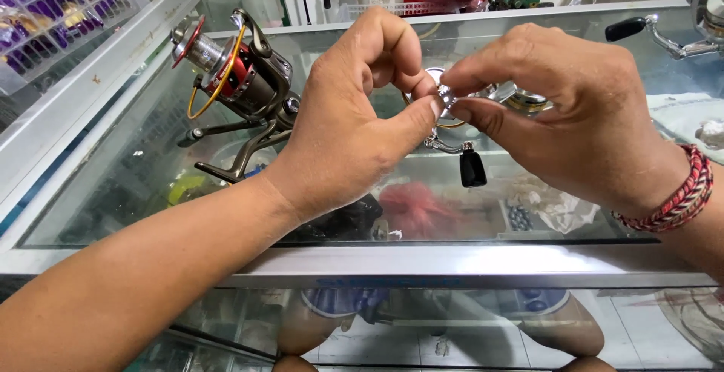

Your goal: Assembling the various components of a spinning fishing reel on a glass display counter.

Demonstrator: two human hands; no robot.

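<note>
Centre frame: left hand [354,115] and right hand [573,108] both pinch shut on small metal part [446,97] over glass table [452,266]. Slip risk: part drops, could strike glass; reel [234,78] sits upper left.

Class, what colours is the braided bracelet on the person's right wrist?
Red with pale strands woven in, on the bracelet; head view.
</note>
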